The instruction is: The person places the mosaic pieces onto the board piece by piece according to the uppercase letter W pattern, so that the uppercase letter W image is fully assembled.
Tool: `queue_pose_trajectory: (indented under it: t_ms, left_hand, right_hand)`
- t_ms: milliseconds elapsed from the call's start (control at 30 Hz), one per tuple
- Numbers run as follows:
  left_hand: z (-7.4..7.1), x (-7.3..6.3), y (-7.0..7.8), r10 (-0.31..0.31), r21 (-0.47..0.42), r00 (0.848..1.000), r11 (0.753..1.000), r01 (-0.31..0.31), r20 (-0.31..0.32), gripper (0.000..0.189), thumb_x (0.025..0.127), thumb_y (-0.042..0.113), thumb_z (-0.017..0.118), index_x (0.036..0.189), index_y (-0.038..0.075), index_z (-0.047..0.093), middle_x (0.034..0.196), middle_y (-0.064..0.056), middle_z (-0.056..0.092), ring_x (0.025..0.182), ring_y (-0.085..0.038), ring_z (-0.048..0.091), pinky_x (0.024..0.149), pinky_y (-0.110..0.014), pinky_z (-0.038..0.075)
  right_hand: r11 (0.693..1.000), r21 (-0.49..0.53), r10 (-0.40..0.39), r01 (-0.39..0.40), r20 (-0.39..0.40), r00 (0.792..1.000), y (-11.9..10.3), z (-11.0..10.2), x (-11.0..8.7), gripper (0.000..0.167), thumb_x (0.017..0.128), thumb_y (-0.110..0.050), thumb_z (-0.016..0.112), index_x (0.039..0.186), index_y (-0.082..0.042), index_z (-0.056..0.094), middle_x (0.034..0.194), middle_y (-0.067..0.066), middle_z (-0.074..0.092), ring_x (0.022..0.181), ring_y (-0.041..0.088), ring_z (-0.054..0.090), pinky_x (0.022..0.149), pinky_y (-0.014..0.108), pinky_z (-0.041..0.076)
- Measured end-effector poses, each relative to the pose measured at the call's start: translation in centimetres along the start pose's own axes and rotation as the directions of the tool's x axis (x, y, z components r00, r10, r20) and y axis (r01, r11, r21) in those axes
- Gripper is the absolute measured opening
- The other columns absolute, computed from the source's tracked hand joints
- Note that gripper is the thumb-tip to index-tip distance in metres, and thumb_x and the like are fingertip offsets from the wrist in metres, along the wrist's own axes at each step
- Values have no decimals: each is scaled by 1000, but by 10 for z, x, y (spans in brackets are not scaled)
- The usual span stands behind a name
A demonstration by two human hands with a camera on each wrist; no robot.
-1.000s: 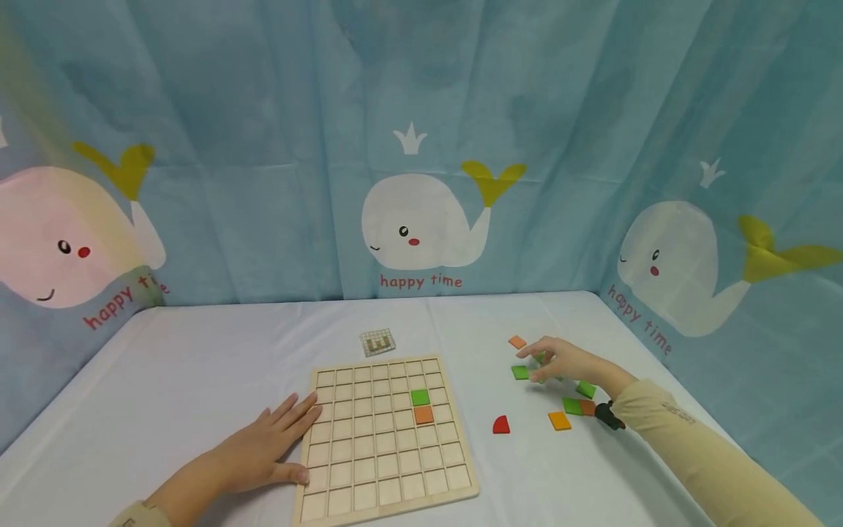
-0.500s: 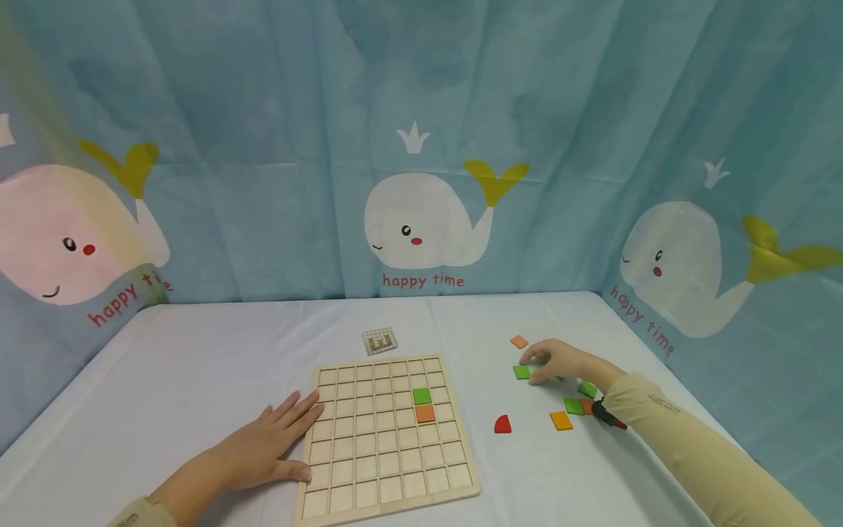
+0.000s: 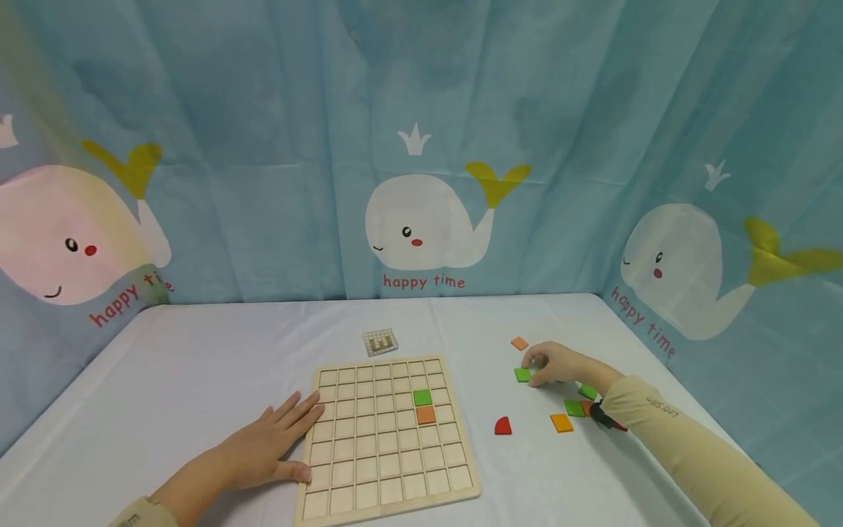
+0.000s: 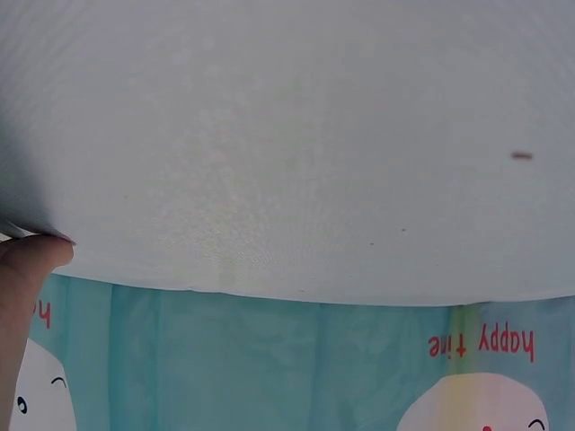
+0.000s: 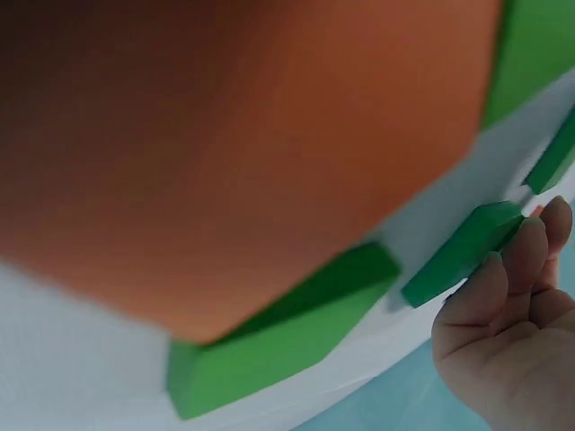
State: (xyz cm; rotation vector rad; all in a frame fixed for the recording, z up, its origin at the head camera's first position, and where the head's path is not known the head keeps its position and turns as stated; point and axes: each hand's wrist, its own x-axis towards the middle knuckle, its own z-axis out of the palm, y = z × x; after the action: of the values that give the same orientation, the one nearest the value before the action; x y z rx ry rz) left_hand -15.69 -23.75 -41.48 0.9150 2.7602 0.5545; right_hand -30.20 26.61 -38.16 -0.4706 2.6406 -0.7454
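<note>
My left hand lies flat with spread fingers at the left edge of a wooden grid board. A green square tile and an orange square tile sit in neighbouring cells of the board. To the right of the board, my right hand has its fingers curled down, thumb and forefinger pinching the edges of a loose green tile on the table. In the right wrist view, the right hand's fingertips overlap a green tile; a large orange tile fills the foreground.
Around the right hand lie an orange tile, a red quarter-round piece, a yellow-orange tile and several green tiles. A small patterned grid card lies behind the board. A whale-print curtain stands behind the white table.
My right hand has lowered onto the loose green tile, its fingers curling and drawing closer together. The left hand has stayed at the board's edge.
</note>
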Motion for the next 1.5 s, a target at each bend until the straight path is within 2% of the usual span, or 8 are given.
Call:
queue_pose_trajectory:
  t_ms: [167,367,600,767,900,1133,1333,1500]
  left_hand:
    - [1,-1,0,-4,-9,1000,1000,4,3,92,87,55,61,151,-2,27,158,-22,16,139,-54,13,98,-75,20]
    - [1,-2,0,-15,-5,1000,1000,15,2,93,87,56,61,151,-2,27,158,-23,17,139,-53,13,99,-74,20]
    - [-2,-1,4,-3,9,1000,1000,3,0,93,88,56,61,151,-3,27,157,-25,17,139,-54,13,98,-75,21]
    - [-2,-1,3,-6,15,1000,1000,5,3,93,87,56,61,151,-3,28,157,-25,18,139,-54,14,98,-75,21]
    - [-1,-1,2,-13,7,1000,1000,13,5,93,87,58,60,151,-2,28,157,-25,17,139,-53,13,99,-74,21]
    - [0,-1,2,-4,10,1000,1000,4,3,92,88,57,60,151,-2,27,157,-23,17,139,-54,14,99,-74,21]
    - [0,-1,0,-8,0,1000,1000,8,10,93,88,57,60,152,-2,26,158,-23,16,139,-53,13,99,-74,20]
    - [0,-1,1,-2,-10,1000,1000,2,8,93,88,57,60,151,-3,27,157,-25,16,139,-54,12,98,-75,20]
  right_hand:
    - [1000,27,1,-1,-7,1000,-9,0,-4,22,82,-8,78,99,-6,64,103,9,60,88,24,50,70,35,46]
    - [991,121,-48,53,-46,998,-20,-3,-13,22,83,-8,75,99,0,63,94,9,61,82,22,53,68,31,48]
    - [972,234,63,-31,-129,990,-41,0,-20,30,84,-6,75,109,6,63,93,8,67,81,20,59,73,37,52]
    - [941,337,86,-37,-132,987,-61,5,-28,36,86,-6,73,116,9,61,95,8,68,83,20,63,78,39,53]
    - [908,418,64,-5,-127,990,-70,10,-32,40,85,-5,73,119,11,59,96,9,68,85,20,64,80,39,53]
    - [873,483,-5,65,-125,992,-85,24,-35,37,85,-7,75,114,10,60,88,5,65,81,22,62,75,33,51]
    - [830,544,-70,120,-112,991,-98,38,-40,37,85,-5,74,114,12,57,82,3,64,78,20,61,77,38,51]
    - [834,541,-54,105,-110,992,-104,50,-43,33,84,-7,76,110,8,61,82,3,62,77,15,60,76,38,52]
